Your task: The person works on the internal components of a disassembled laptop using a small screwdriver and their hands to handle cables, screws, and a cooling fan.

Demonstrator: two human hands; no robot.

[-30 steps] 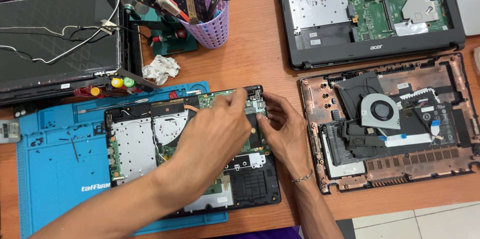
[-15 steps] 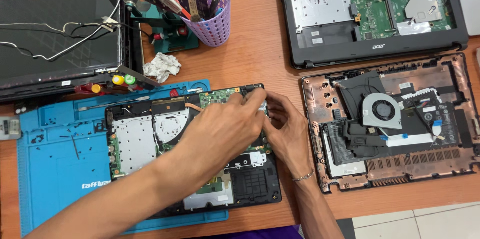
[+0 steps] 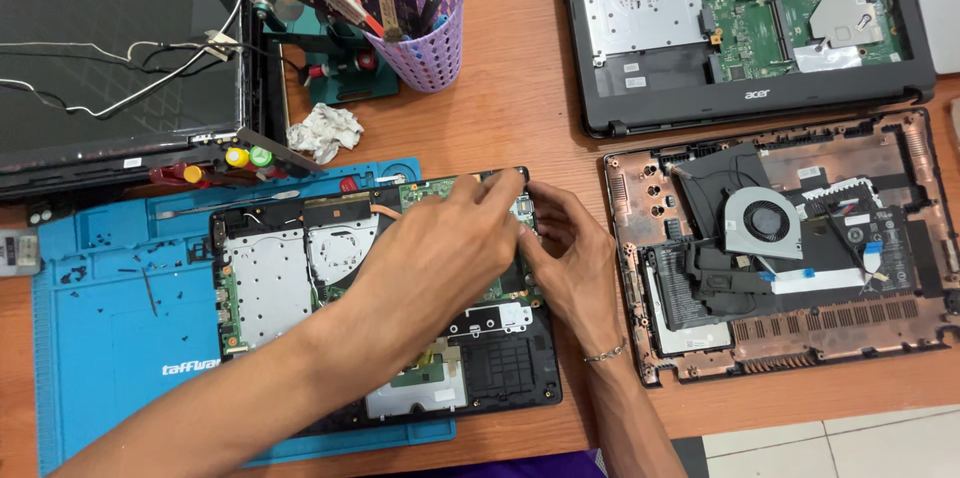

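Compared with the frame a second earlier, both hands had stayed at the upper right corner of the opened black laptop base with its exposed green circuit board (image 3: 300, 278), and only the fingers had shifted slightly along that edge. The left hand (image 3: 440, 253) lay across the middle of the base, its fingers stretched toward the top rim, while the right hand (image 3: 570, 258) met it from the right; the fingertips of both were bunched close together over a small part at the corner, but whether either grip was actually pinching something could not be told, since the hands covered the spot. The laptop base rested on a blue rubber repair mat (image 3: 110, 338) scattered with small dark screws, on the brown wooden surface (image 3: 520, 118). The left forearm hid much of the board's centre. To the right, just beside the right wrist, lay a copper-coloured laptop bottom shell with a round cooling fan (image 3: 770, 228), and above it a second opened black laptop with a silver plate and green board (image 3: 740, 28). At upper left stood a detached dark screen panel with loose white wires (image 3: 120, 68), a purple perforated plastic tool basket (image 3: 425, 38) and a crumpled white tissue (image 3: 325, 130).
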